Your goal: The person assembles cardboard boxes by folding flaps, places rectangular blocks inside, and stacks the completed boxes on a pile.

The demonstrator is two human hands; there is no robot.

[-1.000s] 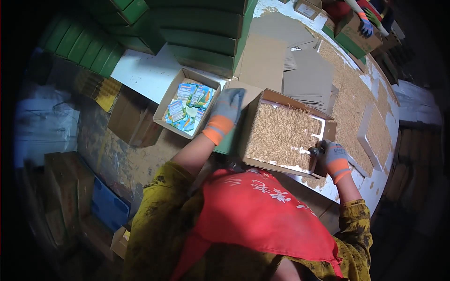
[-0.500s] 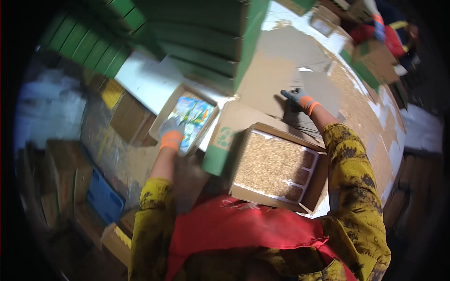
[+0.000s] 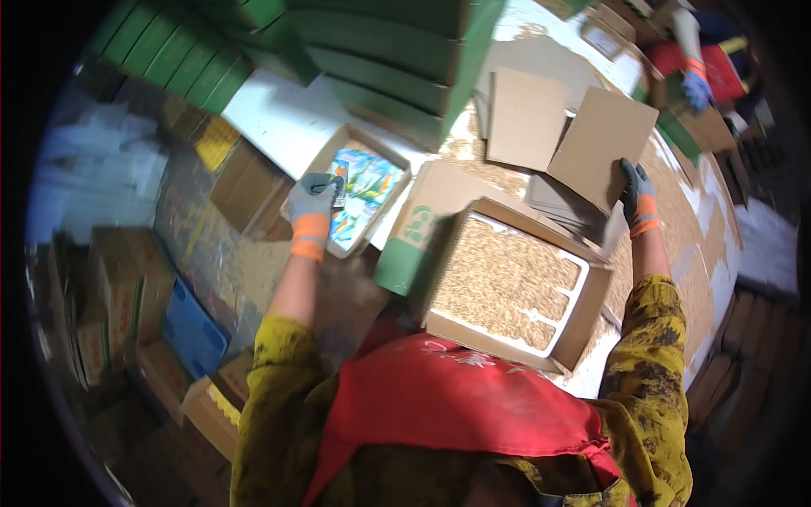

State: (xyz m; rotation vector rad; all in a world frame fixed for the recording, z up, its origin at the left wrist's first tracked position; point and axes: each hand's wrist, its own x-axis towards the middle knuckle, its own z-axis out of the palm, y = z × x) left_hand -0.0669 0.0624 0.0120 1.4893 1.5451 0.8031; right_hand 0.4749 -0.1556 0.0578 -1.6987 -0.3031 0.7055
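My left hand (image 3: pixel 312 201), in a grey glove with an orange cuff, pinches a small flat printed packet (image 3: pixel 340 183) over the left side of a shallow cardboard box (image 3: pixel 399 188). Inside that box lie bright blue, green and orange packets (image 3: pixel 367 190). On the right, my right hand (image 3: pixel 638 193) is closed on the edge of a brown cardboard sheet (image 3: pixel 604 145), which is tilted up. Right in front of me stands an open carton (image 3: pixel 589 325) with a white divider frame, filled with loose tan flakes or grains (image 3: pixel 503 275).
Green boxes (image 3: pixel 380 59) are stacked at the back. Another cardboard sheet (image 3: pixel 528 118) leans beside mine, and darker flat sheets (image 3: pixel 562 207) lie below. Tan material is scattered over the white table. A co-worker's blue-gloved hand (image 3: pixel 697 91) is by a carton (image 3: pixel 699 127) at far right.
My right hand has moved right, now gripping a raised cardboard sheet; another sheet stands up beside it. My left hand has drawn slightly back, with a packet showing in its fingers.
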